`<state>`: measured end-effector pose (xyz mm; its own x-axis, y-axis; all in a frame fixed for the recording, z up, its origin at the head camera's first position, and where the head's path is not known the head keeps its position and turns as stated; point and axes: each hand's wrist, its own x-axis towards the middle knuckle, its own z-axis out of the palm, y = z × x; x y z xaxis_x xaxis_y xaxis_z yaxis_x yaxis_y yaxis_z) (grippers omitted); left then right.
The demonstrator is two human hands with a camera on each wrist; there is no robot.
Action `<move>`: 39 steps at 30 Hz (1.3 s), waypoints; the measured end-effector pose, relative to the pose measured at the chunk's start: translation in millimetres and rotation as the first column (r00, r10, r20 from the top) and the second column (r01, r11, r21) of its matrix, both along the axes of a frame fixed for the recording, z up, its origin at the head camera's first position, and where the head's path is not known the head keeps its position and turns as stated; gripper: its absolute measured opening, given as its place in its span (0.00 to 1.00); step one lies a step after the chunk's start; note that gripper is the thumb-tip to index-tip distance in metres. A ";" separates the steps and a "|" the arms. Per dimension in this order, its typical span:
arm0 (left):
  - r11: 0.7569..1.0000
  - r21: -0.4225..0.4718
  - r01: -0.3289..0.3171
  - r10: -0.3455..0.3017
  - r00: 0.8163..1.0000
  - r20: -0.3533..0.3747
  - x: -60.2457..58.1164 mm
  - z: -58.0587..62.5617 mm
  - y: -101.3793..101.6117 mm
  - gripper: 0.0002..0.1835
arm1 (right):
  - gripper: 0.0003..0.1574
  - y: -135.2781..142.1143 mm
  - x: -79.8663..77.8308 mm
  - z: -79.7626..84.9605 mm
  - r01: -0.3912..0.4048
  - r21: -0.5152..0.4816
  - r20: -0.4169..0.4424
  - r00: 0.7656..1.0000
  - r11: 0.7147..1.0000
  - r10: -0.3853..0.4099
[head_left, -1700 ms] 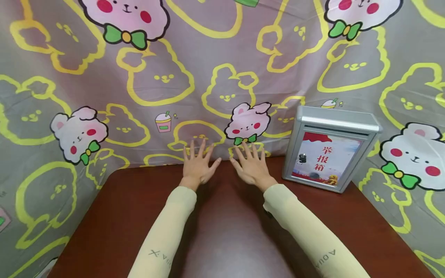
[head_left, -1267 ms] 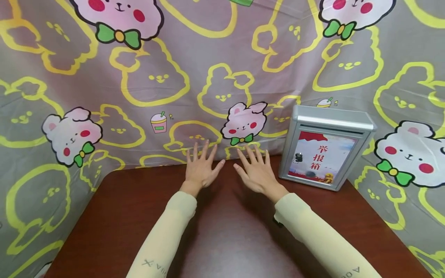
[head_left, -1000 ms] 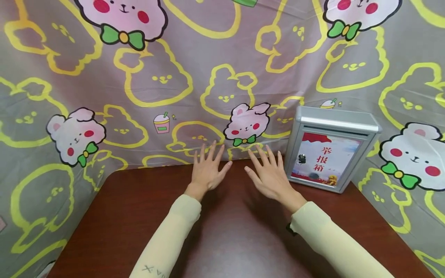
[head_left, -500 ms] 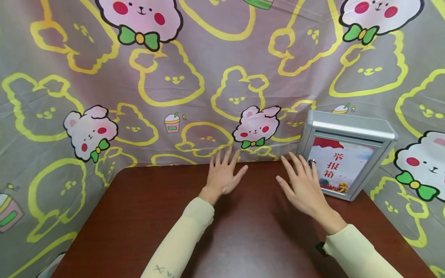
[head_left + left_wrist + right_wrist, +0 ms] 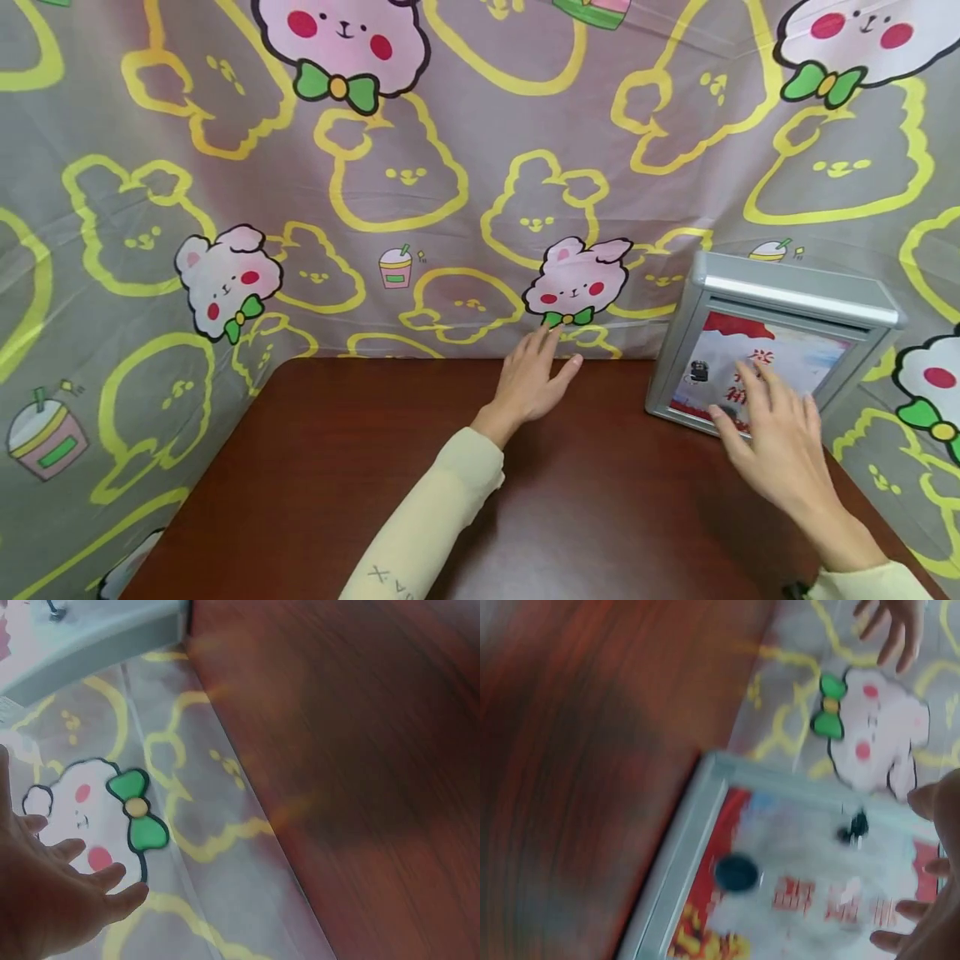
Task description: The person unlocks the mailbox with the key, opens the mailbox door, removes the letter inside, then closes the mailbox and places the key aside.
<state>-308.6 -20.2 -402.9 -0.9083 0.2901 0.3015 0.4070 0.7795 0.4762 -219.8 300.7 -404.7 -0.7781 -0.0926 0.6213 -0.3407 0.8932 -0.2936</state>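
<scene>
A silver metal box [image 5: 802, 287] with a top slot and a printed front panel with red characters stands at the back right of the table. A small black lock [image 5: 699, 372] sits at the panel's left side. My right hand [image 5: 783, 446] is in front of the box, fingers spread and overlapping the panel in the head view; nothing is in it. In the right wrist view the fingers [image 5: 900, 937] hover by the panel, which shows a dark round spot [image 5: 736, 873]. Left of the box, my left hand [image 5: 527, 377] reaches toward the back cloth, fingers extended and holding nothing.
The brown wooden table [image 5: 360, 467] runs back to a grey curtain [image 5: 465, 125] printed with yellow outlines and bunny figures. The curtain also rises along the left and right sides. A dark band [image 5: 797, 590] shows at the right sleeve.
My right hand has moved right, away from the left hand and over to the box's front. The left hand has shifted somewhat right. The whole head view has drifted, moving the scene rightward. The box stands unmoved.
</scene>
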 end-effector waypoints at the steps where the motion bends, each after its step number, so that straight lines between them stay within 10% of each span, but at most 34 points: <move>1: 1.000 0.012 0.014 -0.014 1.000 0.002 0.1 0.5 5.6 0.38 | 0.45 7.3 1.2 1.4 0.034 -0.024 -0.012 0.999 0.999 -0.035; 20: 0.978 0.128 0.163 -0.177 0.978 0.111 -11.7 14.5 75.3 0.38 | 0.52 51.1 -1.9 11.5 0.411 -0.335 0.010 0.901 0.848 -0.433; 31: 0.962 0.171 0.213 -0.240 0.959 0.152 -23.6 7.6 101.8 0.39 | 0.54 69.9 -11.5 13.8 0.259 -0.441 0.181 0.963 0.859 -0.198; 39: 0.958 0.179 0.226 -0.255 0.953 0.162 -28.1 14.7 118.2 0.40 | 0.55 77.0 -20.1 15.3 0.297 -0.473 0.299 0.940 0.829 -0.166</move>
<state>-336.7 97.9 -388.3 -0.8610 0.4689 0.1973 0.4682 0.5790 0.6675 -240.0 377.7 -389.4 -0.8641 0.3836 0.3259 -0.0050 0.6409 -0.7676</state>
